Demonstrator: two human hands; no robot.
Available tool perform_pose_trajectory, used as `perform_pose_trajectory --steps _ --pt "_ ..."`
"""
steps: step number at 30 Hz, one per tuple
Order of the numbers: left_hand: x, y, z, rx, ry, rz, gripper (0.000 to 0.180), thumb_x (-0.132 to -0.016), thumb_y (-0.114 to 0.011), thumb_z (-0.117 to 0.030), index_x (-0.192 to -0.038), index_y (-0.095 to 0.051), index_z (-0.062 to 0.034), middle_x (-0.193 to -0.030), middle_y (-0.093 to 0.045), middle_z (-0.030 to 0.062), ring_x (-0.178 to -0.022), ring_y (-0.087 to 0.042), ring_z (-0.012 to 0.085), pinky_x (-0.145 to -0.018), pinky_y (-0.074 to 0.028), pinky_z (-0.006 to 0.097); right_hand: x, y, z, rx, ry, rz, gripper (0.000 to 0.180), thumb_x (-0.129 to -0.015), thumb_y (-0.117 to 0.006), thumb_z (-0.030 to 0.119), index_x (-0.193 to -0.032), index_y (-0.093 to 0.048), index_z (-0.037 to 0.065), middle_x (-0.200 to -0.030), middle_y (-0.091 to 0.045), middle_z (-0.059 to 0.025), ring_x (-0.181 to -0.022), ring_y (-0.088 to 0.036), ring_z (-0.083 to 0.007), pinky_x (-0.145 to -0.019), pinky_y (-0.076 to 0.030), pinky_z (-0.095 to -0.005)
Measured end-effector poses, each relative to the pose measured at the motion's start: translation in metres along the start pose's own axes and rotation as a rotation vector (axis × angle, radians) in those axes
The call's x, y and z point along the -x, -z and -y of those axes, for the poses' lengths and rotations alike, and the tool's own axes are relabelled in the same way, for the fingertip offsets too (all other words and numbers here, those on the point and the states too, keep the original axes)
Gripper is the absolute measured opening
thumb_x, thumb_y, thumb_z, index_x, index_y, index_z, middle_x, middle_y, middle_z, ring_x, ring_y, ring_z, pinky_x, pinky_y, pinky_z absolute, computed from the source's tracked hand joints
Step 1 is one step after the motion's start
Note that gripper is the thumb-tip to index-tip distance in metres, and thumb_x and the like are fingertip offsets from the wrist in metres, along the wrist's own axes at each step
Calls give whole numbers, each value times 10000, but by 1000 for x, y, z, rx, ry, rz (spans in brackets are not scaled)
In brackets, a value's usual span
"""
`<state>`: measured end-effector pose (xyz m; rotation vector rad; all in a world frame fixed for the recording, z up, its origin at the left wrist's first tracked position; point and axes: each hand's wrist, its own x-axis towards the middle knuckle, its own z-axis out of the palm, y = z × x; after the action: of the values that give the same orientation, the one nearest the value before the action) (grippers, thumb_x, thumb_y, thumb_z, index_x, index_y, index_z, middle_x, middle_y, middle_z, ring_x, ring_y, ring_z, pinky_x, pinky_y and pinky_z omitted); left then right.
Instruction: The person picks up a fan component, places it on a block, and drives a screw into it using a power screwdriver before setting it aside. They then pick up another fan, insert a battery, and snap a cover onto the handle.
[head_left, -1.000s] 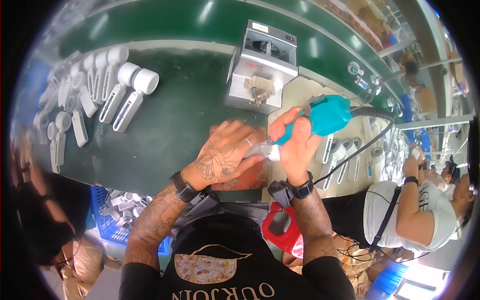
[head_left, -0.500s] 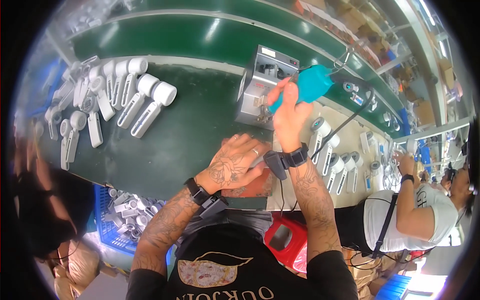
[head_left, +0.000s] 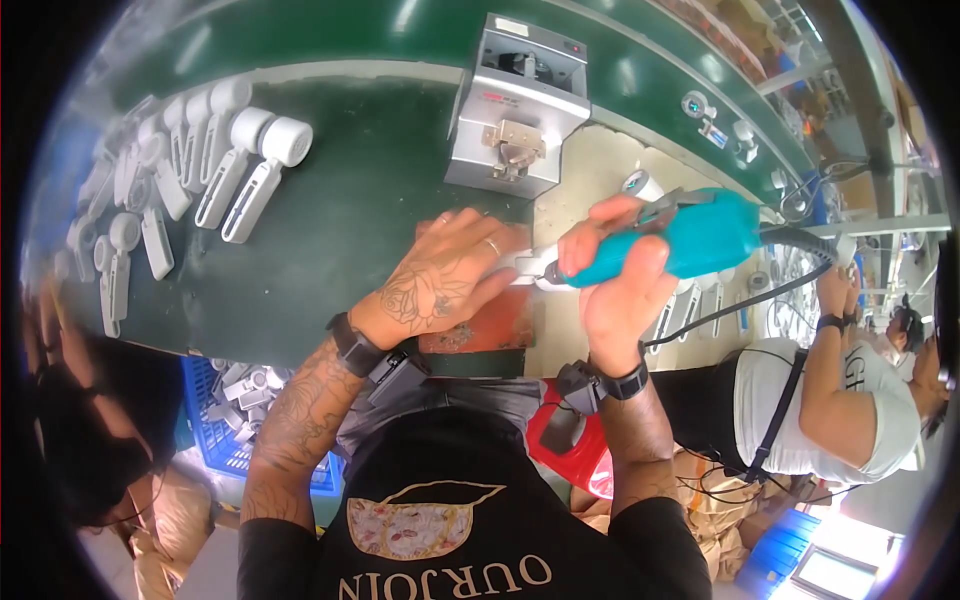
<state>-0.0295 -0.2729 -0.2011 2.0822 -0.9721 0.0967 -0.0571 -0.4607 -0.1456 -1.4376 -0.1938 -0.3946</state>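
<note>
The right hand [head_left: 620, 290] is wrapped tight around a teal power screwdriver [head_left: 690, 240], with the fingers curled over its body. The tool lies almost flat, its tip pointing left toward the other hand. A dark cable [head_left: 770, 290] runs from its back end off to the right. The left hand [head_left: 440, 280] lies palm down with its fingers spread a little, pressing on a small white part [head_left: 525, 265] that is mostly hidden under the fingers. The screwdriver tip meets this part. Both wrists wear dark bands, and both forearms come up from the lower edge.

Under the hands sits a reddish-brown pad [head_left: 490, 325], near the front edge of the green worktop [head_left: 340, 240]. Just behind the hands stands a grey metal box machine [head_left: 515, 105]. Toward the left edge of the worktop lie many white handheld fans [head_left: 250, 165] in rows. Below the front edge, a blue crate [head_left: 235, 430] holds more white parts. On the right, another person in a white shirt [head_left: 810, 410] works at the same line.
</note>
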Motion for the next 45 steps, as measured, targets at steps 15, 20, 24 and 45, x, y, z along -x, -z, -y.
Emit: perform_pose_trajectory --steps 15,20,24,45 --pt "2 -3 -4 -55 32 16 386 -912 -666 -165 -1283 -605 -77 -1165 -616 101 -1071 -561 319 -959 -437 457 13 0 -16 -37 -26 59 564 -984 -607 539 -1032 -512 -15 -719 -559 -113 -649 -560 -213 -597 -477 -357" --pt "-1 -2 -1 -69 15 11 378 -903 -668 -158 -1270 -612 -81 -1201 -620 89 -1054 -571 311 -935 -444 450 8 0 -20 -80 -30 109 508 -978 -641 488 -1000 -509 -2 -739 -560 -114 -658 -561 -214 -586 -473 -345" --pt "-2 3 -5 -57 40 8 369 -886 -681 -160 -1242 -628 -79 -1250 -628 80 -1062 -576 318 -922 -448 456 10 -5 -20 -69 -53 56 470 -990 -636 461 -1027 -531 5 -754 -577 -90 -675 -572 -186 -603 -473 -330" --pt "43 73 7 -677 258 -631 281 -872 -721 -73 -1142 -655 -34 -1100 -669 151 -1035 -605 368 -950 -446 474 91 50 36 32 -69 -161 787 -876 -645 707 -1095 -507 -36 -721 -580 -99 -628 -575 -196 -572 -458 -315"
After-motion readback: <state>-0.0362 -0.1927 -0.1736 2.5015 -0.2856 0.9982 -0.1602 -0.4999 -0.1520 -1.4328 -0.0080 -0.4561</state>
